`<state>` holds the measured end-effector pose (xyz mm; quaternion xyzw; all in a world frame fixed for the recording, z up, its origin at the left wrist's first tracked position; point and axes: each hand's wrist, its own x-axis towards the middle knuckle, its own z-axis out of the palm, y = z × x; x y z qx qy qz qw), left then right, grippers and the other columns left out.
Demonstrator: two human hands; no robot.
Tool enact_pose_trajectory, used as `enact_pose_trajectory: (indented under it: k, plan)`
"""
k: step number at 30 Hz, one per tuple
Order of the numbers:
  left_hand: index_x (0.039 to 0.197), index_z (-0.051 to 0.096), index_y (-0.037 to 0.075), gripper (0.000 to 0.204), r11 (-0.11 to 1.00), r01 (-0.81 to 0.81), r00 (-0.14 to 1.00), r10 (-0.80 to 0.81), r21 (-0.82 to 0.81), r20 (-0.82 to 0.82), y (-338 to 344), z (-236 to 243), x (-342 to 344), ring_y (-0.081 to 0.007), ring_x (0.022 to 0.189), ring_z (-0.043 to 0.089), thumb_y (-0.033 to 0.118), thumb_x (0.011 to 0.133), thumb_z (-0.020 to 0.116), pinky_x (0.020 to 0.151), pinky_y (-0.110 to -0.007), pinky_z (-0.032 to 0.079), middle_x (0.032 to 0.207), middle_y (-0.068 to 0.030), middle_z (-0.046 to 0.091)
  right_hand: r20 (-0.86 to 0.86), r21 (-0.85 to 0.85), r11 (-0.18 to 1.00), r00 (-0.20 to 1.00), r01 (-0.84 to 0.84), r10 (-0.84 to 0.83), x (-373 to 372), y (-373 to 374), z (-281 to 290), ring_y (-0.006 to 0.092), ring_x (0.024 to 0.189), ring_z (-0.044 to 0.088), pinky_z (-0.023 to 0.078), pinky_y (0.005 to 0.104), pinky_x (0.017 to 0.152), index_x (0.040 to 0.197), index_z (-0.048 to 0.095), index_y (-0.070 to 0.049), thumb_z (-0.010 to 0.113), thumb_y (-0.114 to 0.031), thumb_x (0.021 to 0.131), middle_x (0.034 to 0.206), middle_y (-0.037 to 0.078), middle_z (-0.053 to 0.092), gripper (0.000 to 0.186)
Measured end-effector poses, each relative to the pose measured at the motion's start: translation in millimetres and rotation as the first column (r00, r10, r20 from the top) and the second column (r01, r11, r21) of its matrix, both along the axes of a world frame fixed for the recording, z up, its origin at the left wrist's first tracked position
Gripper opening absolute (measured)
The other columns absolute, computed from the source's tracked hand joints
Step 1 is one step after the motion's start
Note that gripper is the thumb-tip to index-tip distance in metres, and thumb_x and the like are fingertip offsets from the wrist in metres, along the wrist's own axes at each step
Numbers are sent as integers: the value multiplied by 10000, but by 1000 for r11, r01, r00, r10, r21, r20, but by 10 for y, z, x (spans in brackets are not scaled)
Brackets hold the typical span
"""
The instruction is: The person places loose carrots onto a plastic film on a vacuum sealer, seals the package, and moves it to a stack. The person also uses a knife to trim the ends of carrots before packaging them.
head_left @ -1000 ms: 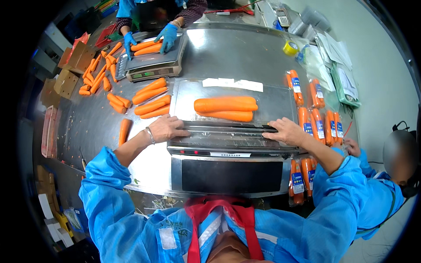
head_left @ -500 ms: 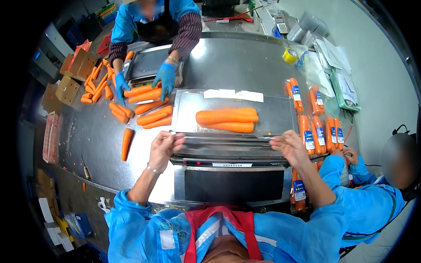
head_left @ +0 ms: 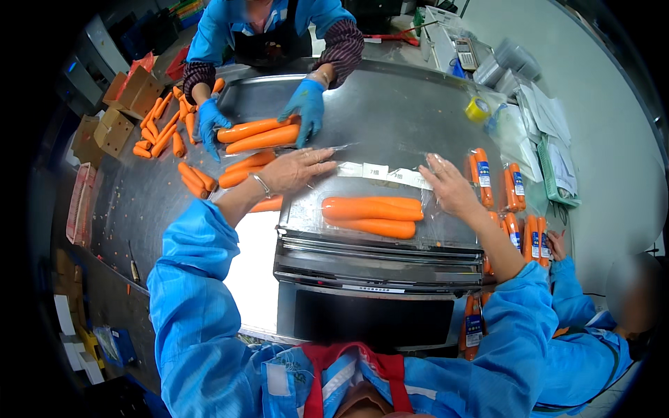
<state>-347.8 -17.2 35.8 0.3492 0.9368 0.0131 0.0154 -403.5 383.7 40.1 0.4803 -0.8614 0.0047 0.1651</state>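
Observation:
Large orange carrots (head_left: 373,207) lie side by side on the metal plate of a film-wrapping machine (head_left: 376,268), in front of me. Clear plastic film (head_left: 435,221) covers the plate around them, its edges hard to see. Beyond the carrots' left end, my left hand (head_left: 301,171) pinches the film, fingers pointing right. My right hand (head_left: 451,187) is past their right end, its fingers bent on the film's other side. White paper labels (head_left: 382,172) are stuck in a row along the plate's far edge, between my hands.
Across the table, a co-worker's blue-gloved hands (head_left: 304,108) hold carrots (head_left: 261,136) beside a tray. Loose carrots (head_left: 164,129) lie at the left. Wrapped, labelled carrot packs (head_left: 516,184) line the right, near another person's hand (head_left: 556,245). Yellow tape (head_left: 477,109) sits farther back.
Both my hands have moved away from me, from the machine's near bars to the far side of the plate, drawing film over the carrots. The co-worker's gloved hands have lifted two carrots.

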Motion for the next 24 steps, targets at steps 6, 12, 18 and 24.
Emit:
enact_pose_trajectory:
  k: [6,12,18,24]
  plan:
    - [1331,374,18,493,869,-224,954,103,441,281,245,-233,648,-315,1320,290,335,955,336,1070,-398,274,1447,-201,236,718,-307,858,692,412,-76,663,35,-234,307,1141,491,378,384,972,1135,548,-21,485,-235,906,1185,207,520,320]
    - [1131,557,-1,439,217,-910,289,-279,353,916,499,206,2099,-164,831,618,375,957,408,745,-307,536,967,-88,620,983,-3,642,-114,767,141,1934,231,415,177,709,589,470,302,658,911,611,36,396,-313,961,802,96,618,413]
    - [1055,540,12,320,-171,-977,-44,-435,-131,899,717,-446,3020,-189,814,619,301,937,471,710,-343,553,964,-86,600,792,276,332,-409,902,454,2891,354,-441,237,775,643,543,316,669,997,551,66,389,-166,937,862,164,634,289]
    - [1174,533,-22,506,-272,-957,204,-378,103,903,666,-515,3125,-202,954,584,399,949,367,870,-351,473,1092,-125,592,722,166,40,-149,985,675,3214,185,-537,221,796,633,512,339,736,1001,572,48,350,-263,946,890,130,640,386]
